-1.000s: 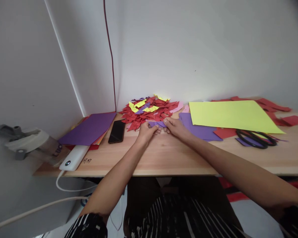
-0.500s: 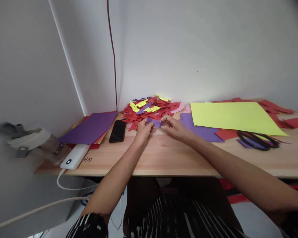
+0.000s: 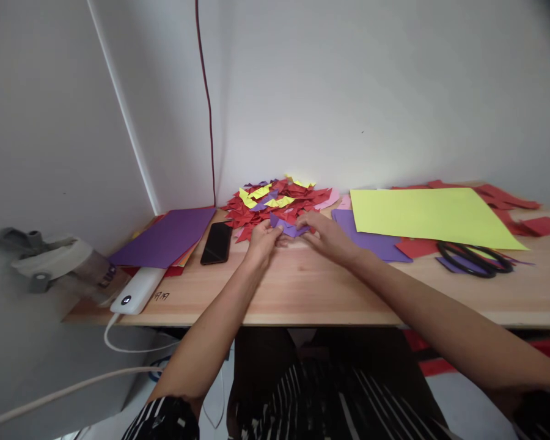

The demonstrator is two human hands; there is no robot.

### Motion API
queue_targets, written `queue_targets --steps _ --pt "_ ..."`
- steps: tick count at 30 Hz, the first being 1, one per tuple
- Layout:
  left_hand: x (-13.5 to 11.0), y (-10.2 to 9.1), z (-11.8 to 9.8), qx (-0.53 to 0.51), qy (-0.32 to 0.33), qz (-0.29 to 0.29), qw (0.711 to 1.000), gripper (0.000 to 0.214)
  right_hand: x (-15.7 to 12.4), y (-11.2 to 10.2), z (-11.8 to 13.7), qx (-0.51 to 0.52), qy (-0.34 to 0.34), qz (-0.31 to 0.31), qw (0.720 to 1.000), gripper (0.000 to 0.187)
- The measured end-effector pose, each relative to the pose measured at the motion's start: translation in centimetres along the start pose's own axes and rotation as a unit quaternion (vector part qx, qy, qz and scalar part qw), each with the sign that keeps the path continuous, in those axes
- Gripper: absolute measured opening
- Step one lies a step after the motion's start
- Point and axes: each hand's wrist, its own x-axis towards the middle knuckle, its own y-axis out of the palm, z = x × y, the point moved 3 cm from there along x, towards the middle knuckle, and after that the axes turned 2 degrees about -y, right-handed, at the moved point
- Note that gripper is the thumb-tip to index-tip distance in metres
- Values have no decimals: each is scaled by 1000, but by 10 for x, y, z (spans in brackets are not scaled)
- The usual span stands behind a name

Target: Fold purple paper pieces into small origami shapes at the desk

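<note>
A small folded piece of purple paper (image 3: pixel 289 228) is stretched between my two hands, just above the tabletop. My left hand (image 3: pixel 264 239) pinches its left end between thumb and fingers. At the other end, my right hand (image 3: pixel 319 230) has its thumb and fingertips closed on the paper's right corner. Directly behind lies a heap of folded paper pieces (image 3: pixel 252 215), mostly red with some yellow, purple and pink ones.
A black phone (image 3: pixel 216 243), stacked coloured sheets (image 3: pixel 169 232), a white power bank (image 3: pixel 137 292) and a tilted bottle (image 3: pixel 73 269) are on the left. Rightward lie purple paper (image 3: pixel 371 244), a yellow sheet (image 3: pixel 426 214), black-handled scissors (image 3: pixel 476 267) and red scraps (image 3: pixel 543 226).
The purple paper has tilted, showing more of its folded face and pointed ends. My fingers have shifted slightly along it. The other things lie as before.
</note>
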Motion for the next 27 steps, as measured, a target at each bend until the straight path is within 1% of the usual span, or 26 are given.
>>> queue_targets --steps 4,8,13,16,21,23,27 --pt "0 -3 2 -23 -7 -18 1000 29 2 -5 3 -114 -29 -10 993 22" --pt "-1 -4 2 -35 -11 -46 998 28 4 -6 16 -172 -58 -33 983 31" --pt "-1 -4 1 -58 -40 -33 997 21 4 7 27 -252 -91 3 963 30" --pt "0 -5 2 -72 -63 -31 995 16 3 9 25 -270 -91 -6 958 25" --pt "-1 -3 2 -72 -97 -16 993 10 4 1 21 -284 -75 -44 955 21" --pt "-2 -3 1 -73 -100 -15 992 8 4 -1 21 -292 -75 -53 952 20" --pt "-2 -4 2 -78 -101 -16 992 8 4 -1 24 -291 -96 -72 949 18"
